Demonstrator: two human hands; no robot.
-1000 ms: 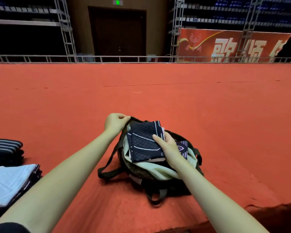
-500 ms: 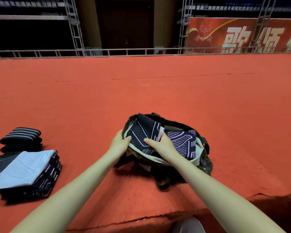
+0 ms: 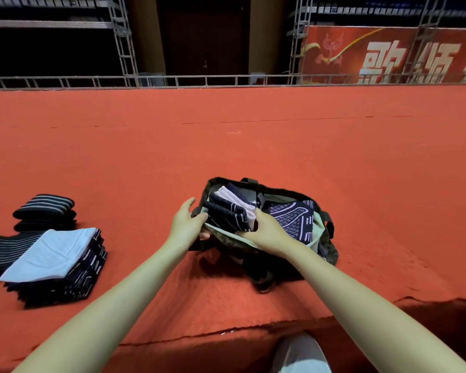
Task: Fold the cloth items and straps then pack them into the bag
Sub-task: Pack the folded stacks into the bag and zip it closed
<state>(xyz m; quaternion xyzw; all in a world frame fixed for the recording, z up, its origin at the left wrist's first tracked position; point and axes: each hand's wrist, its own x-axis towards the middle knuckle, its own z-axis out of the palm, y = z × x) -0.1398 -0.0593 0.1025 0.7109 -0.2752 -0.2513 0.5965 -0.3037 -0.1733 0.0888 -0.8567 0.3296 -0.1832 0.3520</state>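
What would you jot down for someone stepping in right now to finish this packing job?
Left hand: grips the near-left rim of the bag, holding its mouth open.
Right hand: fingers reach into the bag beside the folded dark cloth; whether they grip it cannot be told.
Done: that cloth stands in the bag's left side, and a patterned cloth lies in its right side.
Left: the stack of folded cloths and the striped rolled straps lie on the red carpet, left of the bag, not yet packed.
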